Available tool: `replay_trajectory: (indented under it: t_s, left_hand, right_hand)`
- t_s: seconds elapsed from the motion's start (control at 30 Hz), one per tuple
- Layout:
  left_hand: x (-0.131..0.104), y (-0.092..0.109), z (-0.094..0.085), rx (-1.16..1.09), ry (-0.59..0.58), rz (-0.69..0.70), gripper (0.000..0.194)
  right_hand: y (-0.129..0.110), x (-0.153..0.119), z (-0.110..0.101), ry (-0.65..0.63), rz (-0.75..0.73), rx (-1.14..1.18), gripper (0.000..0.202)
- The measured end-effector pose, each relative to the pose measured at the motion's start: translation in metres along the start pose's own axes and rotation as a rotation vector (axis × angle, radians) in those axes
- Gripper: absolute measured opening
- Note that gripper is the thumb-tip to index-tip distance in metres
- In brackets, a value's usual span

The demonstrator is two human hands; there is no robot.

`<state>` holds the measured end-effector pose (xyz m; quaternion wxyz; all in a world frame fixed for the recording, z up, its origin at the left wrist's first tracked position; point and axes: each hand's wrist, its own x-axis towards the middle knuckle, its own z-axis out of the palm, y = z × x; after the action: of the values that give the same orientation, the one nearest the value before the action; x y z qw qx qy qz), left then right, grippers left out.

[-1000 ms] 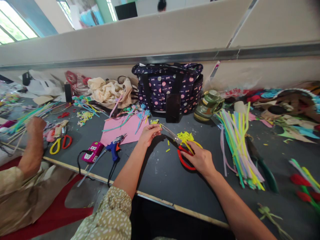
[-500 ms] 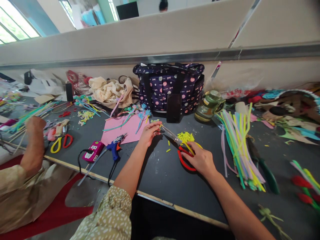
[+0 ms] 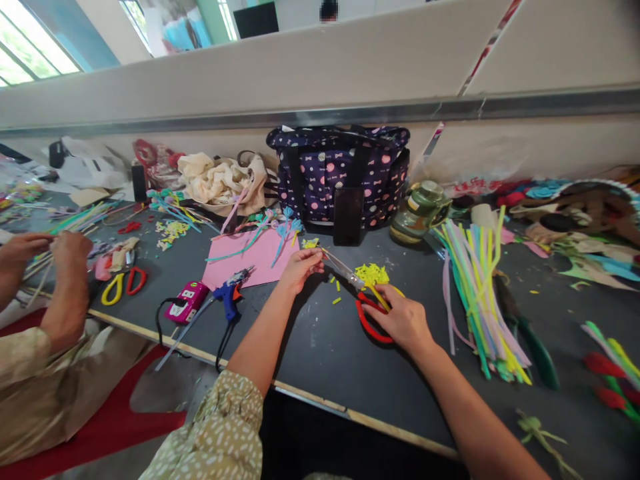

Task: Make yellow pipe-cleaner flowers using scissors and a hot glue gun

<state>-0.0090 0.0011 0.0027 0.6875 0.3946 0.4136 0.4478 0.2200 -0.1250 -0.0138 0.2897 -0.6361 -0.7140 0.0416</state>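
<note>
My right hand (image 3: 403, 319) grips the scissors (image 3: 345, 269), which have one red and one yellow handle, with the blades pointing up and left. At the blade tips, my left hand (image 3: 301, 268) is closed in a pinch, thumb against fingers. What it pinches is too small to make out. Short yellow cut pieces (image 3: 337, 301) lie on the dark table below the blades. A heap of yellow snippets (image 3: 372, 274) sits just behind the scissors, and a smaller yellow pile (image 3: 310, 244) lies beyond my left fingertips.
A blue glue gun (image 3: 230, 297), a magenta device (image 3: 187, 302) and a pink sheet (image 3: 245, 263) lie left. A phone (image 3: 349, 217) leans on a patterned bag (image 3: 325, 173) beside a green bottle (image 3: 419, 212). Pastel pipe cleaners (image 3: 483, 300) lie right. A co-worker's hands (image 3: 70, 250) are far left.
One more yellow piece shows on the table near the scissors. The blades look closer together. My hands have barely moved. A co-worker's second hand has come into view at the left.
</note>
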Motion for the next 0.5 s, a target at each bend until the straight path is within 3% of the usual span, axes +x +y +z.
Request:
replay_trajectory:
  t_s: [0.13,0.5]
  left_hand:
    - [-0.0016,-0.0011,0.0044,0.042,-0.037,-0.003,0.032]
    - [0.0,-0.0068,0.0105,0.104,0.072,0.042,0.027]
  right_hand:
    - [-0.0001,0.0002,-0.0007,0.003,-0.024,-0.048,0.036]
    - [-0.0022,-0.0045,0.0036,-0.065,-0.085,-0.113,0.037]
